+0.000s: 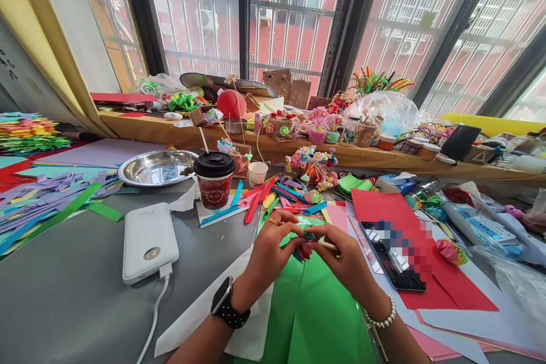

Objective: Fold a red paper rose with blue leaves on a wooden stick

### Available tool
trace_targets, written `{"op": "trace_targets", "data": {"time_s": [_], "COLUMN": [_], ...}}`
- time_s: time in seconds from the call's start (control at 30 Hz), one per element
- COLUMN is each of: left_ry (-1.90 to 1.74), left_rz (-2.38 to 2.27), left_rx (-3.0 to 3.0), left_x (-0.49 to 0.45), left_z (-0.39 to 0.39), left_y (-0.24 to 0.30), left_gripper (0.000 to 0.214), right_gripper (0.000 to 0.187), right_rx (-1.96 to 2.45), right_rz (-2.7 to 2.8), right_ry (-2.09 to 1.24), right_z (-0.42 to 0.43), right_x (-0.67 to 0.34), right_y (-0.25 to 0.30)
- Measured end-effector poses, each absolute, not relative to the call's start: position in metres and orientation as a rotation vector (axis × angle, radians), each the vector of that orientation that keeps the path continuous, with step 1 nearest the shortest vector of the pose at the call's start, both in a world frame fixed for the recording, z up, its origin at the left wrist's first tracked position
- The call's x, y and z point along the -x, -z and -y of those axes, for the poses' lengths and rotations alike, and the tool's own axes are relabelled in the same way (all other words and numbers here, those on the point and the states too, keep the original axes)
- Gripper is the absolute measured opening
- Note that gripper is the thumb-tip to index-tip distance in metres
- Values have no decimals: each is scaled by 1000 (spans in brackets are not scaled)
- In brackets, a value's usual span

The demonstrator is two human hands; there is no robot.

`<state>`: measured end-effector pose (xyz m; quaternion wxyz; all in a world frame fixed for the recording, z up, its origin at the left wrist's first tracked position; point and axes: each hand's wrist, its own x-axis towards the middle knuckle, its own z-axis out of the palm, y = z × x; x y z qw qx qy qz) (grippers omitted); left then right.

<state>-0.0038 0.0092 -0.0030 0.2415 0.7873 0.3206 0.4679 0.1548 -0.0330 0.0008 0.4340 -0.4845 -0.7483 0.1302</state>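
Observation:
My left hand and my right hand meet over a green paper sheet at the table's near edge. Both pinch a small paper flower piece with green and red parts, fingers pressed together round it. A thin pale stick pokes out of my right fingers. My left wrist carries a black watch, my right a pearl bracelet.
A white power bank with a cable lies to the left. A lidded red coffee cup and a steel plate stand behind. A phone rests on red paper at right. Paper strips and craft flowers crowd the back.

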Motion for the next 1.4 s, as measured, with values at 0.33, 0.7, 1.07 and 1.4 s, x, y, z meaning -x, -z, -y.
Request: {"op": "trace_targets", "data": {"time_s": [0.33,0.7,1.07,1.4], "left_ry": [-1100,-1000,-976,-926], "left_rz": [-720,-649,-708,-690], "left_rx": [-2060,-1966,-2019,-2041], "left_x": [8,11,7,9], "left_z": [-10,-11,-10,-12], "left_y": [-2,-5,0,-1], "left_gripper": [6,10,4,7], "right_gripper": [12,11,16,22], "right_rx": [1276,1209,1261,1267], "right_rz": [1840,1843,1923,1945], "right_ry": [-200,-174,193,223], "right_z": [34,33,31,31], "right_x": [-159,-157,-156,-157], "right_y": [-4,-4,8,7]}}
